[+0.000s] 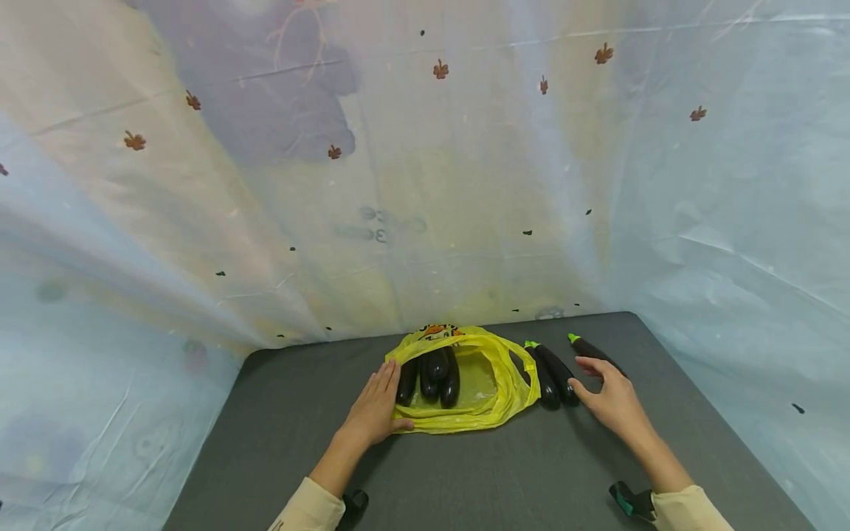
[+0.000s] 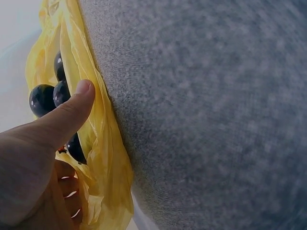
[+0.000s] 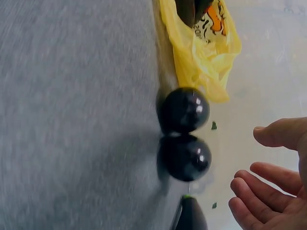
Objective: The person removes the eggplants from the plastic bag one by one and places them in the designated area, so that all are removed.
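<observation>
A yellow plastic bag (image 1: 458, 422) lies with its mouth toward me, several dark eggplants (image 1: 450, 380) inside. My left hand (image 1: 376, 405) rests against the bag's left side, fingers extended, and its thumb (image 2: 72, 112) lies over the front rim. Just right of the bag, two eggplants (image 1: 556, 372) lie side by side; their round ends (image 3: 186, 158) face the right wrist camera. Another eggplant (image 1: 591, 352) with a green stem lies farther right, partly covered by my right hand (image 1: 611, 398). That hand hovers beside the pair with fingers spread and holds nothing.
A dark grey table (image 1: 478, 479) carries everything. Behind it and at both sides hangs a pale plastic sheet (image 1: 465, 184) printed with small leaves. Black straps (image 1: 631, 501) show at the wrists.
</observation>
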`<state>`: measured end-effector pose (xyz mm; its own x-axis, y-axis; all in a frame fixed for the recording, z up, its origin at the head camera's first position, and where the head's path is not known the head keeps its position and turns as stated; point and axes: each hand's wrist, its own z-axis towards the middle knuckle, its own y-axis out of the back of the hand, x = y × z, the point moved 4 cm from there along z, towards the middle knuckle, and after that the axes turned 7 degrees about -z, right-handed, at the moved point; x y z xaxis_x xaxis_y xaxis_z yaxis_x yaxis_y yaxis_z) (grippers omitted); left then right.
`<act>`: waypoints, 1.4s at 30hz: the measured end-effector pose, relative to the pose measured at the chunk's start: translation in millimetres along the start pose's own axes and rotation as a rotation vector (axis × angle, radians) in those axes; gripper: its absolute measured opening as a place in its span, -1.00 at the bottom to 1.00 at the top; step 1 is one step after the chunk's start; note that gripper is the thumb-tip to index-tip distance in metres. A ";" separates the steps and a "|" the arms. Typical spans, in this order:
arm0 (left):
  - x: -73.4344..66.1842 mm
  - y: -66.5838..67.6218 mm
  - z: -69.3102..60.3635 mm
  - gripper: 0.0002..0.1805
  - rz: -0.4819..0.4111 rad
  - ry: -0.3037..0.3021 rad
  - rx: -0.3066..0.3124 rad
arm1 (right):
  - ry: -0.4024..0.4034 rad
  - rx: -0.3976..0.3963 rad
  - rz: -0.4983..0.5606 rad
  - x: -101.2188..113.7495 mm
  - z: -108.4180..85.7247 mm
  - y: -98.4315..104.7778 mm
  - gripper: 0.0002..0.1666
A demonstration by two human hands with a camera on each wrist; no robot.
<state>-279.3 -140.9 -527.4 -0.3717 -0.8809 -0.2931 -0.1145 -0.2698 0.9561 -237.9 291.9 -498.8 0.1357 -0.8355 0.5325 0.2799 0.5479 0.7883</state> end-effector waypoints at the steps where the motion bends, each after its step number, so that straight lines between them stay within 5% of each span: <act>1: -0.1 0.2 0.1 0.33 0.000 -0.002 -0.001 | 0.005 -0.004 -0.003 2.6 -0.1 -1.0 -0.40; 20: -1.6 -0.8 0.2 0.32 -0.002 -0.006 0.006 | 0.105 -0.006 0.082 40.6 -1.7 -25.8 -0.46; 42: 4.1 -3.2 3.4 0.33 0.008 -0.004 0.012 | 0.187 0.094 0.201 95.4 4.6 -74.7 -0.47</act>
<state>-283.6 -142.4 -531.6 -0.3764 -0.8814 -0.2855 -0.1224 -0.2581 0.9583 -250.3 171.4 -505.5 0.3549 -0.6981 0.6218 0.1416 0.6976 0.7024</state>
